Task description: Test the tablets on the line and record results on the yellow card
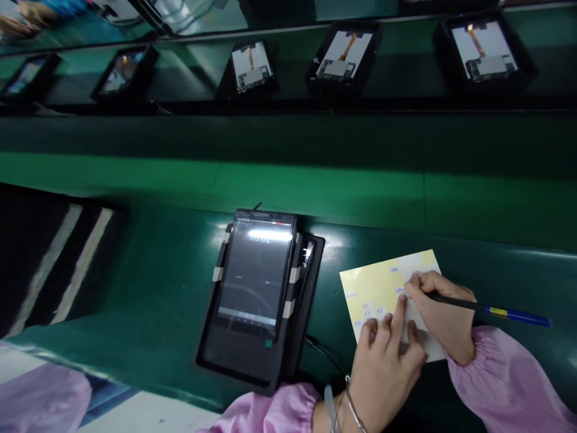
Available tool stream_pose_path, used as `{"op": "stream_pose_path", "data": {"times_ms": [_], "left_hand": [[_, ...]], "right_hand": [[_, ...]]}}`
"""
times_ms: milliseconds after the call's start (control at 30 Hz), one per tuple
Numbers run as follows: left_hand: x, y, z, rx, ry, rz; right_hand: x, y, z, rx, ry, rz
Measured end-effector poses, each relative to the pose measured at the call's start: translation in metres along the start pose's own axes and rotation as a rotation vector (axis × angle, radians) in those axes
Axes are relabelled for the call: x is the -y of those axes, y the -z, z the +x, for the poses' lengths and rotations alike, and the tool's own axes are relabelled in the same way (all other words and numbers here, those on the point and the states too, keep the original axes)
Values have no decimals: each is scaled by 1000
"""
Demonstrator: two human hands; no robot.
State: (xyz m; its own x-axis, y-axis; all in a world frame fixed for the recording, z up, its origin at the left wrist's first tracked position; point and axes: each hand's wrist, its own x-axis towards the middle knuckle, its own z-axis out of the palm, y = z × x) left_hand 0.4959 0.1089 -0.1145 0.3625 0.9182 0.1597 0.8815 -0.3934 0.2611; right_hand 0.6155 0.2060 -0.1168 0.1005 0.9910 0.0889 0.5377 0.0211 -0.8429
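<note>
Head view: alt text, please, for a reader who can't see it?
The right hand holds a pen to a pale yellow paper marked in blue, while the left hand rests on it. To the paper's left, a tablet lies on a black tray on the green bench; beyond, five devices sit in a row.

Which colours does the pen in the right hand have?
The pen is black, yellow and blue, seen in the head view.
</note>
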Motion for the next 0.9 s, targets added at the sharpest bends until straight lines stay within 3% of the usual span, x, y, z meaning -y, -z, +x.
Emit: {"op": "stream_pose_path", "data": {"times_ms": [900], "left_hand": [[-1, -1, -1, -1, 12, -18]], "right_hand": [[2, 1, 1, 6, 25, -13]]}}
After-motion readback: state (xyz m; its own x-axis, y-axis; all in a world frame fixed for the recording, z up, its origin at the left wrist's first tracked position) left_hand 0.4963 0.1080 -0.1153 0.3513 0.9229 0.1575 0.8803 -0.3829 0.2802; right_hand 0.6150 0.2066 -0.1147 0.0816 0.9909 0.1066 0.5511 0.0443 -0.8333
